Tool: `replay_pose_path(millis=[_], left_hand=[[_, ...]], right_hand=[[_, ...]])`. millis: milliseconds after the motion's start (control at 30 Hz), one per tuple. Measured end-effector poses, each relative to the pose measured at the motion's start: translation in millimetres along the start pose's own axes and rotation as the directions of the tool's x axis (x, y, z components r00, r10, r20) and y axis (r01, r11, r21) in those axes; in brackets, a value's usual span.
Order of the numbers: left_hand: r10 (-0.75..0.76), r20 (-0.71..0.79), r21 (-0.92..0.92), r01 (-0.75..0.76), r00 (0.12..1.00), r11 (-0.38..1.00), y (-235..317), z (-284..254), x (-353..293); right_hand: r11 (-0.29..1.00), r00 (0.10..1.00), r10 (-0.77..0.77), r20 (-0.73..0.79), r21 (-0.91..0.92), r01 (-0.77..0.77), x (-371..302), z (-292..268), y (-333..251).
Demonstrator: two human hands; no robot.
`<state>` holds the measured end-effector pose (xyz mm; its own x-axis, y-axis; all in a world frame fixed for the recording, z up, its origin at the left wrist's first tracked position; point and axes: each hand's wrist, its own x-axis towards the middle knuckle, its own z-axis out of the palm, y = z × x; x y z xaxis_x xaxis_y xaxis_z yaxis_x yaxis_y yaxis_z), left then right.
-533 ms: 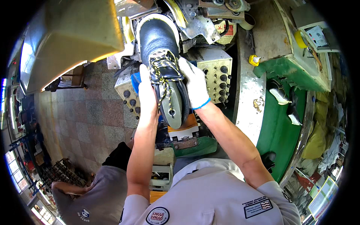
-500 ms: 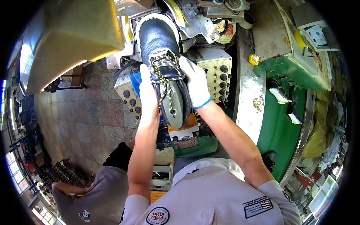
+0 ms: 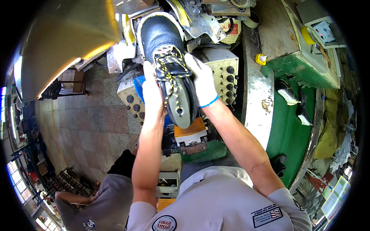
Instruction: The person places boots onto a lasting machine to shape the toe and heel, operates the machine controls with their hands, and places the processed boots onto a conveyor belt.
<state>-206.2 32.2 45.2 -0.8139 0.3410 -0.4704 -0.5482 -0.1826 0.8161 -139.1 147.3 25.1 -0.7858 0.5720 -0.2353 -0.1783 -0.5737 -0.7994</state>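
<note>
Closest to the wearer, beyond the pale shirt [image 3: 208,200], an orange pad [image 3: 190,129] sits on a machine fitting just below the heel of the black shoe [image 3: 160,36]. Both hands are in white gloves: the left hand [image 3: 153,92] lies along one side of the shoe and the right hand [image 3: 202,82] along the other. The grip is closed in on it from both flanks, opened only as wide as the shoe itself, though the fingers underneath are out of my sight. The shoe is held up with its toe pointing away, its heel toward the wearer, and a gray form [image 3: 183,111] fills it at the back. As far along as I can judge, the upper is well made up: the toe is shaped, pale stitching runs round its edge, and the black-and-yellow laces [image 3: 169,59] are threaded. The form is not yet out, and with the underside hidden I can't tell whether a sole is on, so that part may or may not be left. Past the hands stand control boxes, the right-hand box [image 3: 222,81] carrying rows of dark knobs, and beyond them the metal plates [image 3: 206,27] of the machine; the toe is close to these, perhaps touching, I can't say. Off to the right, a green counter [image 3: 281,133] bears a white-edged shoe [image 3: 287,94] with another dark shoe [image 3: 304,111] beside it. Further off to the left, someone in a gray shirt [image 3: 110,200] is by the tiled floor [image 3: 92,123].
</note>
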Motion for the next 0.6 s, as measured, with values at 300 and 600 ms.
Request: replay_pose_path(millis=[300, 600], left_hand=[[-0.111, 0.111, -0.252, 0.136, 0.988, 0.958, -5, 7, -9], [-0.13, 0.098, -0.242, 0.15, 0.987, 0.959, -14, 0, -3]], right_hand=[[0.916, 0.982, -0.185, 0.021, -0.36, 0.18, -4, -7, 1], [0.992, 0.992, 0.115, -0.046, -0.053, -0.117, -6, -9, 4]])
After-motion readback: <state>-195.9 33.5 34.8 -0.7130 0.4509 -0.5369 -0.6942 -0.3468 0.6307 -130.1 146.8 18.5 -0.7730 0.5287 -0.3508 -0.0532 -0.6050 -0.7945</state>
